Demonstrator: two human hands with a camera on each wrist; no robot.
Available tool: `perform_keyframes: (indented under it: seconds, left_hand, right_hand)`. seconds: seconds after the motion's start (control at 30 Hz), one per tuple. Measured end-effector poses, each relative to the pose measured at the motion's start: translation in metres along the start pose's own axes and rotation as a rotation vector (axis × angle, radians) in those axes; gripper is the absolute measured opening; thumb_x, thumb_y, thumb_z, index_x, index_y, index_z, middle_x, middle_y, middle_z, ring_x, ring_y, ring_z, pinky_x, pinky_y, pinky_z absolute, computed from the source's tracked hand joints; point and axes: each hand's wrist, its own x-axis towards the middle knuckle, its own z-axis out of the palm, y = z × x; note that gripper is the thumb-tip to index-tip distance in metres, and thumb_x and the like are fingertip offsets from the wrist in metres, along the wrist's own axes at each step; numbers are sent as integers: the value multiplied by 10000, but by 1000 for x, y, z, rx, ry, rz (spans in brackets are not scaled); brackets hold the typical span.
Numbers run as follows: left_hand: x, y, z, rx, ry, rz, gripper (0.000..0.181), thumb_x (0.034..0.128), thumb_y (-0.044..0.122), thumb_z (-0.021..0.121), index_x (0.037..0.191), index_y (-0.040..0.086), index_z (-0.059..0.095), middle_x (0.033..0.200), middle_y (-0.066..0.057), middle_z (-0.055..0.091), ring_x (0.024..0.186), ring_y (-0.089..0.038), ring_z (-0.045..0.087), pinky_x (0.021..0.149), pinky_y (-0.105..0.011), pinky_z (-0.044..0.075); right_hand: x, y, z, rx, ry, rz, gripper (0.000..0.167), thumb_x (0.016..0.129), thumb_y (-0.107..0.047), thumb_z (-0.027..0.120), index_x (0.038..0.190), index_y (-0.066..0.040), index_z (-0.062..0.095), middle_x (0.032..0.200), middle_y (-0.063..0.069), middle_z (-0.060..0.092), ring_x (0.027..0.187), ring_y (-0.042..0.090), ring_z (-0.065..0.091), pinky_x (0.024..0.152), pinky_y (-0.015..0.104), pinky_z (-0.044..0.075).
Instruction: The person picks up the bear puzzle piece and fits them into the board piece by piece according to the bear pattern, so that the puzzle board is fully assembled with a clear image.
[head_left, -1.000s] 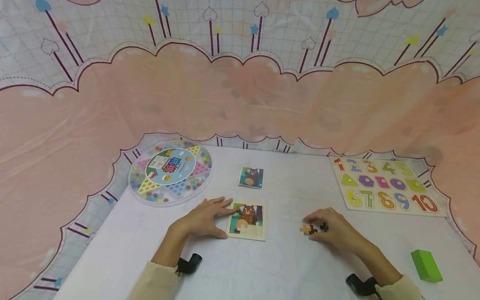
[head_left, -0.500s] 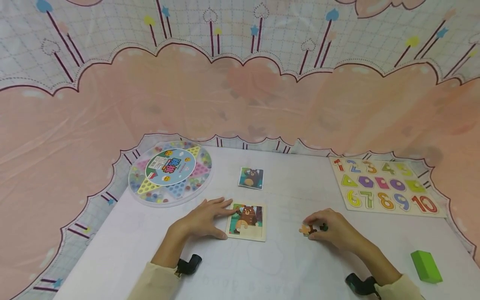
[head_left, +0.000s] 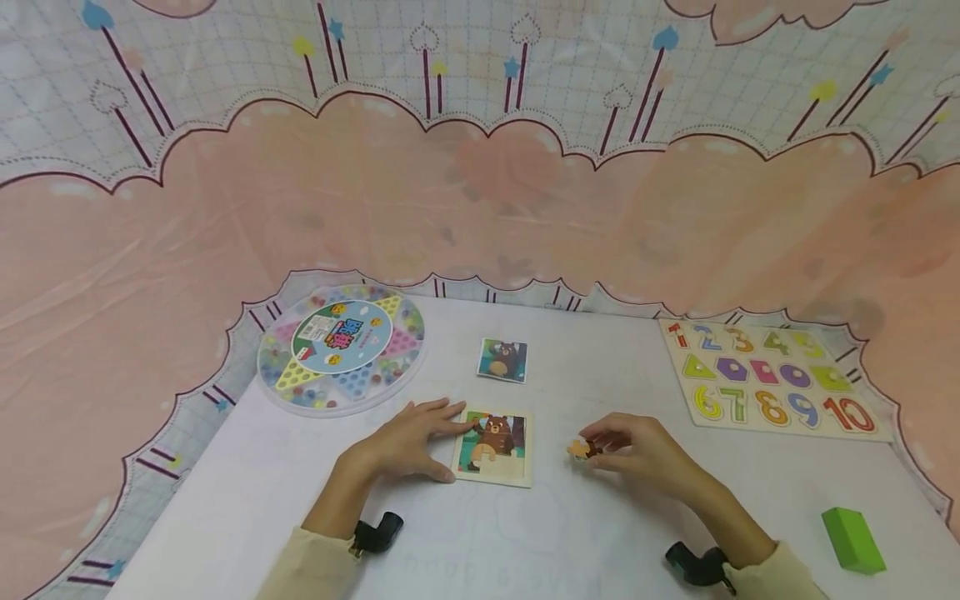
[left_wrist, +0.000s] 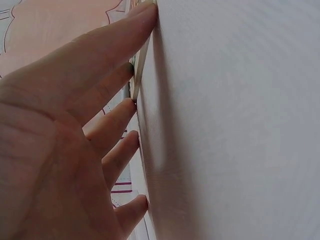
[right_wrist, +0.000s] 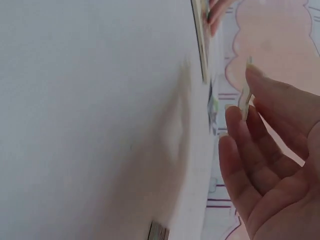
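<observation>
A square wooden tray puzzle (head_left: 493, 433) with a bear picture lies at the middle of the table; its lower right part shows bare wood. My left hand (head_left: 412, 437) rests at its left side, fingers spread, the index fingertip on the picture and the thumb at the lower left corner. In the left wrist view those fingers (left_wrist: 117, 132) look fairly straight. To the right of the tray, my right hand (head_left: 641, 454) pinches a tan and brown jigsaw piece (head_left: 583, 450) between thumb and fingers. Seen edge-on in the right wrist view, the piece (right_wrist: 245, 101) is held off the table.
Behind the tray lies a small bear picture card (head_left: 502, 360). A round Chinese checkers box (head_left: 341, 348) stands at the back left. On the right are a number and shape board (head_left: 776, 377) and, nearer, a green block (head_left: 853, 540).
My right hand has moved left toward the tray puzzle, carrying the jigsaw piece. My left hand has stayed at the tray.
</observation>
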Motion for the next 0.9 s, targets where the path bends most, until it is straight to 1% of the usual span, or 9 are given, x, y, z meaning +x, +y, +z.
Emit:
perform_keyframes:
  seconds: [0.1,0.23,0.4,0.5,0.63,0.73,0.8,0.9]
  left_hand:
    - [0,0,0,6,4,10,762,751,305,883,1444,180,591,1652,-84,389,1586,-392,225,1263,-716,49]
    - [-1,0,0,11,4,10,768,747,313,886,1445,186,590,1651,-82,392,1583,-399,231,1256,-726,55]
    - [0,-1,1,17,-2,1,767,751,317,886,1448,195,588,1655,-66,387,1588,-382,227,1264,-714,53]
    - [1,-2,1,20,-1,-6,764,752,319,885,1446,196,590,1657,-60,386,1590,-372,228,1269,-707,54]
    - [1,-2,1,28,3,-2,764,747,321,887,1442,199,594,1655,-62,389,1585,-376,240,1264,-714,62]
    - [1,-2,2,32,8,4,763,744,321,888,1439,196,598,1653,-67,393,1581,-382,248,1259,-722,67]
    - [1,-2,2,25,9,1,758,745,313,889,1435,194,602,1652,-64,395,1582,-380,246,1262,-717,62]
    - [1,-1,2,26,9,-9,750,751,308,887,1435,194,602,1654,-57,392,1585,-373,243,1268,-707,62]
  right_hand:
    - [6,-4,5,25,11,3,337,843,-195,828,1155,-94,748,1129,77,764,952,87,716,831,186,608]
    - [13,-9,13,60,9,35,326,851,-194,822,1155,-106,744,1149,78,766,974,135,732,836,193,613]
    - [18,-13,23,75,-6,69,283,863,-210,814,1129,-131,756,1134,55,774,970,137,727,830,207,619]
    - [21,-15,28,66,-12,58,261,861,-216,817,1105,-138,766,1125,56,778,934,116,723,807,196,612]
    - [26,-19,35,63,-12,18,234,858,-212,818,1077,-138,777,1099,54,782,877,66,700,768,181,595]
    - [31,-23,40,68,-14,-18,212,858,-203,818,1058,-140,789,1089,48,783,870,34,680,745,177,591]
    - [34,-26,44,70,-14,-37,194,859,-176,815,1048,-133,800,1106,51,781,914,63,689,750,170,588]
    - [39,-33,50,68,-12,-67,189,858,-139,809,1046,-123,812,1140,57,775,1004,146,709,765,167,588]
